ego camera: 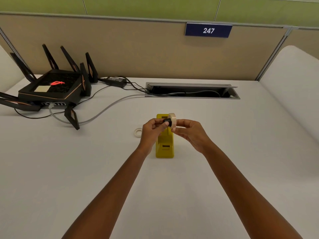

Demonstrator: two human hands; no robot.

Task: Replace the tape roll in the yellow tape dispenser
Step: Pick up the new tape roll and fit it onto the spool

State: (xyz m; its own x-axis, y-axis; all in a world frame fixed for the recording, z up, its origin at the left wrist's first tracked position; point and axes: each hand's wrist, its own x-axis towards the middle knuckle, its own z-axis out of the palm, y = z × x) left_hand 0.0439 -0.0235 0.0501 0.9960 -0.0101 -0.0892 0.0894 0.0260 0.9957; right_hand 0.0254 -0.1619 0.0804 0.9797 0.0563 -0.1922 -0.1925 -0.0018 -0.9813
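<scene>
The yellow tape dispenser (164,145) stands on the white desk, in the middle, partly behind my hands. Just above it, my left hand (151,131) pinches a black spool core (167,120). My right hand (189,131) holds a cream tape roll (173,120) by its rim. The core's end is at or inside the roll's hole; how far in, I cannot tell. A thin, nearly spent tape ring (138,131) lies flat on the desk, just left of my left hand.
A black router (51,88) with several antennas sits at the back left, with cables (110,107) trailing to an open cable slot (191,91) at the desk's rear. A beige partition with a blue sign "247" (208,30) closes the back.
</scene>
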